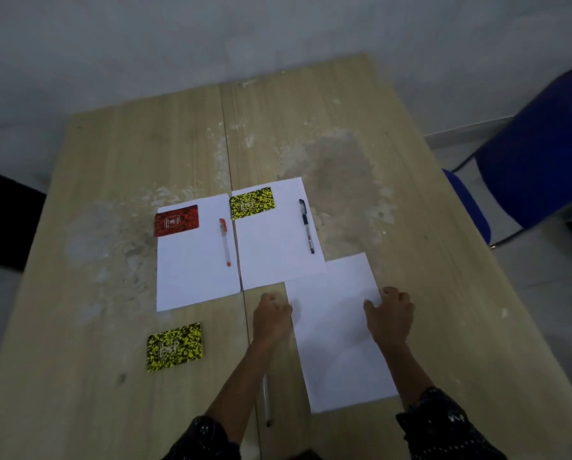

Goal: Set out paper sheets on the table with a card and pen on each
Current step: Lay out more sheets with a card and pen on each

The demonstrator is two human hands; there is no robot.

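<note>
Pen (267, 403) — top hidden by left forearm (241, 386) — beside third sheet (337, 343).

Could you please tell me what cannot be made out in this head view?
Head view:
Print on the red patterned card, the upper yellow-and-black card and the lower yellow-and-black card: too small.
Slim clear pen: top hidden under the left forearm.
Blue chair: cut off by the right edge, blurred.
Whether left hand or right hand grips the near white paper sheet: fingertips unclear.

Blank sheet (337, 333) flat between left hand (273, 315) and right hand (390, 313); red-card sheet (195, 277) and yellow-card sheet (274, 250) beyond; spare yellow card (175, 346) leftward.
</note>
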